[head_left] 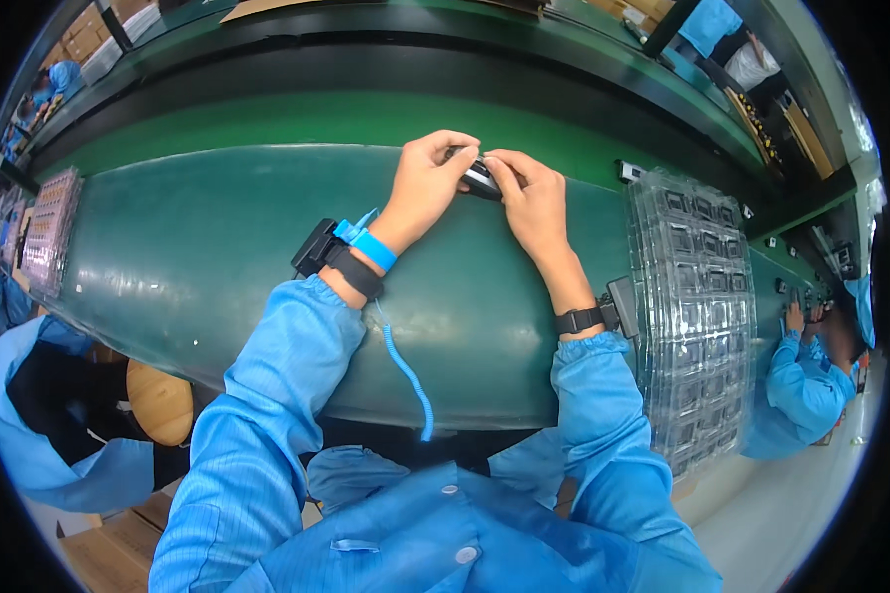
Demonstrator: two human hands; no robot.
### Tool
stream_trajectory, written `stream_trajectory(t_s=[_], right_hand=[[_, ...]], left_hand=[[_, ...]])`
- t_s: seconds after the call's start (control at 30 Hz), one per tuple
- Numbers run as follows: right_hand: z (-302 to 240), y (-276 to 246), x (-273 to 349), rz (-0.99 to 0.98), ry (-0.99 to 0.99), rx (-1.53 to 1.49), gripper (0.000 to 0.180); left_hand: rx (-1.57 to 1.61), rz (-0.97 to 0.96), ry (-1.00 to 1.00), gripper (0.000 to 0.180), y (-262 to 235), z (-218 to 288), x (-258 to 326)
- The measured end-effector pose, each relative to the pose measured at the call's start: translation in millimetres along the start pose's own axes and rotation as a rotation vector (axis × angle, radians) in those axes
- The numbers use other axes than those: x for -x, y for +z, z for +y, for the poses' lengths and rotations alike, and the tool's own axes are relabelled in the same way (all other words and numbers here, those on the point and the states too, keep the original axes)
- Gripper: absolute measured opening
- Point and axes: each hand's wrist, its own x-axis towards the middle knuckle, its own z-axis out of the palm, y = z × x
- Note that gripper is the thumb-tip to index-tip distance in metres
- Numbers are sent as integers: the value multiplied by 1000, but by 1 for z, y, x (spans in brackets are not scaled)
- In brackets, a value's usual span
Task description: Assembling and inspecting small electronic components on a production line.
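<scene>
Both of my hands hold one small black and silver device over the far side of the green work mat. My left hand grips its left end, with thumb and fingers pinched near the top. At the other end, my right hand has its thumb and bent fingers closed on the device. The fingers hide part of it, so its exact kind cannot be made out. A blue wrist strap with a coiled blue cord is on my left wrist, beside a black band. Another black band circles my right wrist.
Stacked clear plastic trays with compartments stand right of the green mat. A small device lies by their far corner. More trays sit at the far left. A round wooden stool is below left. A co-worker works at the right.
</scene>
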Motion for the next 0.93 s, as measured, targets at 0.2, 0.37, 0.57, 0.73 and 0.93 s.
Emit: stream_trajectory(t_s=[0.2, 0.37, 0.57, 0.73, 0.93], right_hand=[[3, 0, 2, 28, -55, -52, 18], [5, -1, 2, 29, -68, -98, 22], [7, -8, 3, -29, -6, -211, 29], [15, -8, 6, -48, -182, -91, 41], [13, -8, 5, -42, -165, -126, 43]], left_hand=[[-17, 26, -8, 23, 0, 4, 3], [-69, 3, 16, 24, 1, 6, 1], [-60, 81, 22, 25, 5, 9, 3], [-60, 75, 10, 27, 3, 9, 1], [-63, 55, 15, 30, 0, 9, 2]])
